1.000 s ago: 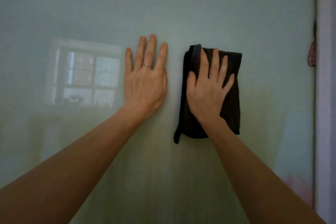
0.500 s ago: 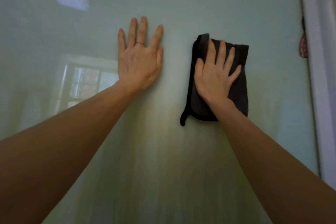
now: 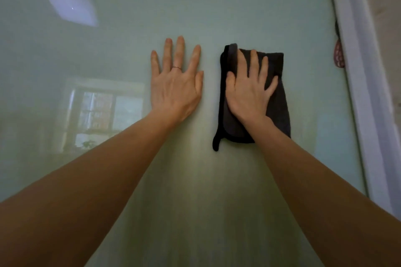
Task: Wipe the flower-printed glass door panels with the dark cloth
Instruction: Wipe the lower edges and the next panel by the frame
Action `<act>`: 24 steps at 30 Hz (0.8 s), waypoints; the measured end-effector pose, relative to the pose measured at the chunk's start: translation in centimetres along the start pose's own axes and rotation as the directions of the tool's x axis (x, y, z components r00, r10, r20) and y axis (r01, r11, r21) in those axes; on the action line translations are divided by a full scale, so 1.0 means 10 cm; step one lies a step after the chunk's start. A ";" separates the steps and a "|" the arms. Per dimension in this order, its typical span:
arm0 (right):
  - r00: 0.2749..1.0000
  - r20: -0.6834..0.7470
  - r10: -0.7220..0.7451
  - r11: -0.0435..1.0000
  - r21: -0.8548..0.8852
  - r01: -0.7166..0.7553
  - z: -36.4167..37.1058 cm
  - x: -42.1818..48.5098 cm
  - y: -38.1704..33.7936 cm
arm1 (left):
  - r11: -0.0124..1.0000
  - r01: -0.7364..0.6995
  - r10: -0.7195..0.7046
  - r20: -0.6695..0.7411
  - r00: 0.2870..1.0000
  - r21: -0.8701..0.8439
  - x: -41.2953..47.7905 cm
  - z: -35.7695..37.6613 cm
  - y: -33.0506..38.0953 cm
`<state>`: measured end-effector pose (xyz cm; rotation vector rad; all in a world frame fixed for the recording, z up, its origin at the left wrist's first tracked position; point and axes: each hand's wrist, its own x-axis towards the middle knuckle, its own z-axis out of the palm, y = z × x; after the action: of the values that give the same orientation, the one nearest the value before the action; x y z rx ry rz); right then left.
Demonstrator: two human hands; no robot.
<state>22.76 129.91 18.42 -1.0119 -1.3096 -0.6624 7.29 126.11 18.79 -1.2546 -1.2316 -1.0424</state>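
Note:
The glass door panel (image 3: 238, 6) is pale green and glossy and fills nearly the whole view; no flower print shows on this part. My right hand (image 3: 247, 95) lies flat with its fingers spread on the folded dark cloth (image 3: 278, 102) and presses it against the glass, right of centre. A loose corner of the cloth hangs down at its lower left. Just to the left, my left hand (image 3: 175, 89) rests open, palm on the bare glass, with a ring on one finger.
A white door frame (image 3: 364, 93) runs down the right edge. A small reddish item (image 3: 339, 54) shows at the seam between glass and frame. The glass reflects a window (image 3: 104, 112) at the left and a ceiling light (image 3: 71, 6) above it.
Both hands have stayed flat on the glass, and the cloth has shifted a little up and toward the right frame. My view has tilted, so the frame now leans in at the right.

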 end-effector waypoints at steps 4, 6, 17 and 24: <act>0.996 -0.015 -0.092 0.996 0.013 0.092 0.03 -0.08 -0.11 | 1.000 0.000 0.000 -0.008 1.000 0.009 0.00 0.01 0.00; 0.991 -0.019 -0.131 0.991 0.008 0.131 0.02 -0.06 -0.02 | 1.000 0.001 -0.001 -0.009 1.000 0.012 0.00 0.00 0.00; 0.990 -0.055 -0.126 0.976 0.170 0.134 -0.05 -0.07 0.17 | 1.000 0.011 -0.011 -0.008 1.000 0.005 0.00 0.00 0.02; 0.995 0.080 -0.054 0.990 0.138 0.043 -0.14 -0.02 0.28 | 1.000 0.018 -0.018 -0.016 1.000 0.006 0.01 -0.01 0.03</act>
<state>25.80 129.90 17.67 -0.9072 -1.4361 -0.5645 7.63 126.06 18.81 -1.2302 -1.2359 -1.0589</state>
